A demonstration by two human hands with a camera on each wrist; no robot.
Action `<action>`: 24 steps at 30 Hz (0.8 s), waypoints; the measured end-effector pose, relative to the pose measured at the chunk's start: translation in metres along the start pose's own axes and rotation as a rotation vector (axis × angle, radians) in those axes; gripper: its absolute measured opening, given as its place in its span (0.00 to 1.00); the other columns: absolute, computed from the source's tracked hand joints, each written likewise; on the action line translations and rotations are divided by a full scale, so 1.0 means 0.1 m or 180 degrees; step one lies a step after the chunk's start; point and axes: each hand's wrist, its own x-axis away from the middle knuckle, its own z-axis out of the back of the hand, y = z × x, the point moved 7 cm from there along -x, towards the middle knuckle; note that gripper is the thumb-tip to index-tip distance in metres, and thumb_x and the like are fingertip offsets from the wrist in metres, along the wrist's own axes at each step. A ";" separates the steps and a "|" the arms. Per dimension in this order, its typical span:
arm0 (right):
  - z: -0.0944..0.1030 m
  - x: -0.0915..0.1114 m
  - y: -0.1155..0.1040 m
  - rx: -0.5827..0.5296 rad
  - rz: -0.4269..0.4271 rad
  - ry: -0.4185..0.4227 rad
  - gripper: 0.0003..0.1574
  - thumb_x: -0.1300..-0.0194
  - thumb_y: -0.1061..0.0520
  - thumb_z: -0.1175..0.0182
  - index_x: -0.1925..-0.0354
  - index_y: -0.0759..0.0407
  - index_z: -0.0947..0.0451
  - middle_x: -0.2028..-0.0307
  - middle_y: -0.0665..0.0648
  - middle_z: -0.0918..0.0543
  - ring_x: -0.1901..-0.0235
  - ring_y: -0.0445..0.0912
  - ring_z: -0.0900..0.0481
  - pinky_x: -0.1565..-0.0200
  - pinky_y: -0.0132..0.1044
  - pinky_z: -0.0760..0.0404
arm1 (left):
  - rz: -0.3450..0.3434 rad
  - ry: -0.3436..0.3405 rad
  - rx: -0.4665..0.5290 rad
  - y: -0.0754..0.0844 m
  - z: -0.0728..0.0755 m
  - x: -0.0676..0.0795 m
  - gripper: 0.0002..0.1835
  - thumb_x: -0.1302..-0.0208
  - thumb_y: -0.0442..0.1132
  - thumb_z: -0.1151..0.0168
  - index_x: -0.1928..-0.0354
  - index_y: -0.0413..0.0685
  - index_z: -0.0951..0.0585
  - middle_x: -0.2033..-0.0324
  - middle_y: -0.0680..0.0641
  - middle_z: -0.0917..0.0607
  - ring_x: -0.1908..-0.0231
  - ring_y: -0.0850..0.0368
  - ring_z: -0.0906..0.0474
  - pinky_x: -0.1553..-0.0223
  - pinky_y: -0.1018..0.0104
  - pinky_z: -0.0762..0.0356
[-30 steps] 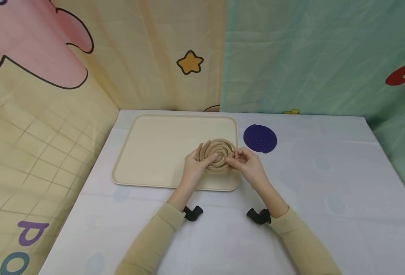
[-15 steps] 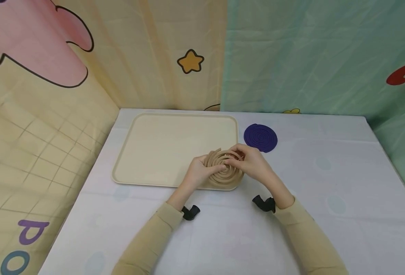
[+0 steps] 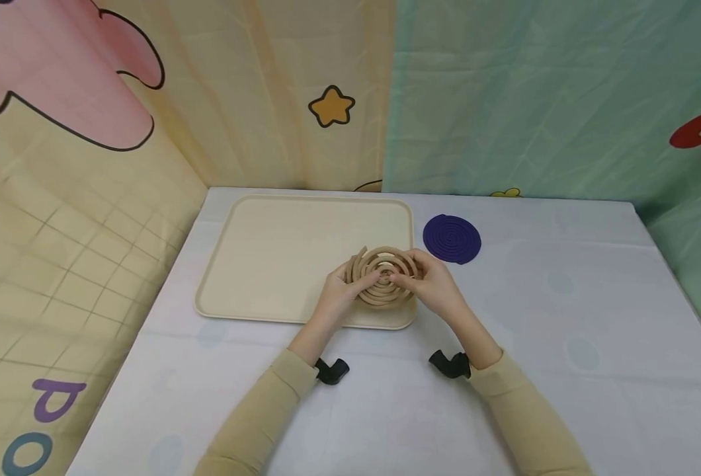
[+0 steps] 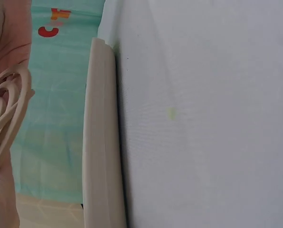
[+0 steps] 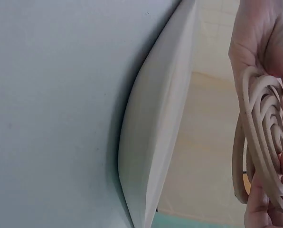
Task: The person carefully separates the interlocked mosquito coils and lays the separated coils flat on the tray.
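Over the right front part of the cream tray (image 3: 273, 261), both hands hold a tan spiral mosquito coil (image 3: 380, 302). At its left side, the left hand (image 3: 334, 297) grips the edge, with the thumb across the rings toward the centre. The right hand (image 3: 440, 287) pinches the right side, its thumb near the middle. Seen from the right wrist, the mosquito coil (image 5: 255, 137) has its rings spread apart, with gaps between them. The left wrist view catches only part of the mosquito coil (image 4: 19, 102). Fingers behind the coil are mostly hidden.
A flat purple spiral coil (image 3: 452, 238) lies on the white tablecloth (image 3: 565, 311) just right of the tray. Printed curtains (image 3: 505, 99) hang behind the table and along both sides. A black wrist device (image 3: 450, 363) sits at each cuff.
Both hands carried the tan coil slightly toward the person and right, then back up and left. The right fingers shifted along its rings, which now stand more spread. The purple coil stayed put.
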 end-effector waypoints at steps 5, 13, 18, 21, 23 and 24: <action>0.00 0.06 -0.05 0.0284 0.0184 -0.0112 0.18 0.39 0.60 0.31 0.51 0.61 0.21 0.66 0.57 0.20 0.70 0.43 0.28 0.70 0.28 0.27 | 0.0358 -0.0468 0.0260 0.05 -0.06 0.01 0.31 0.22 0.53 0.57 0.32 0.34 0.33 0.33 0.36 0.30 0.33 0.46 0.32 0.35 0.65 0.28; -0.11 0.17 -0.24 0.0780 0.0819 -0.0638 0.14 0.38 0.57 0.33 0.53 0.55 0.18 0.66 0.49 0.18 0.69 0.41 0.27 0.66 0.32 0.25 | 0.0937 -0.1256 0.0021 0.02 -0.14 0.04 0.33 0.23 0.59 0.63 0.31 0.41 0.32 0.50 0.40 0.18 0.56 0.57 0.16 0.50 0.61 0.16; -0.10 0.17 -0.26 0.0786 0.0850 -0.0581 0.16 0.39 0.56 0.32 0.51 0.55 0.17 0.61 0.51 0.14 0.64 0.42 0.21 0.61 0.34 0.20 | 0.0958 -0.1300 0.0071 -0.01 -0.16 0.06 0.29 0.21 0.52 0.63 0.29 0.41 0.35 0.54 0.42 0.17 0.61 0.59 0.15 0.53 0.60 0.15; -0.04 0.14 -0.19 0.0493 0.0570 -0.0365 0.18 0.40 0.56 0.31 0.50 0.57 0.18 0.58 0.55 0.13 0.59 0.45 0.16 0.60 0.32 0.17 | 0.0810 -0.1019 0.0070 0.00 -0.12 0.05 0.28 0.20 0.50 0.63 0.30 0.39 0.35 0.45 0.38 0.21 0.57 0.60 0.16 0.52 0.66 0.16; -0.01 0.12 -0.11 0.0142 0.0298 -0.0239 0.19 0.39 0.56 0.31 0.50 0.59 0.19 0.56 0.58 0.13 0.58 0.45 0.15 0.60 0.30 0.17 | 0.0706 -0.0795 0.0123 0.01 -0.09 0.04 0.27 0.20 0.48 0.63 0.29 0.39 0.36 0.39 0.36 0.25 0.50 0.56 0.18 0.49 0.69 0.18; 0.00 0.10 -0.05 -0.0056 0.0166 -0.0193 0.20 0.39 0.56 0.31 0.49 0.60 0.19 0.55 0.59 0.13 0.56 0.44 0.15 0.60 0.29 0.17 | 0.0645 -0.0711 0.0179 0.02 -0.08 0.04 0.27 0.20 0.48 0.63 0.29 0.38 0.37 0.36 0.35 0.28 0.45 0.53 0.20 0.46 0.69 0.20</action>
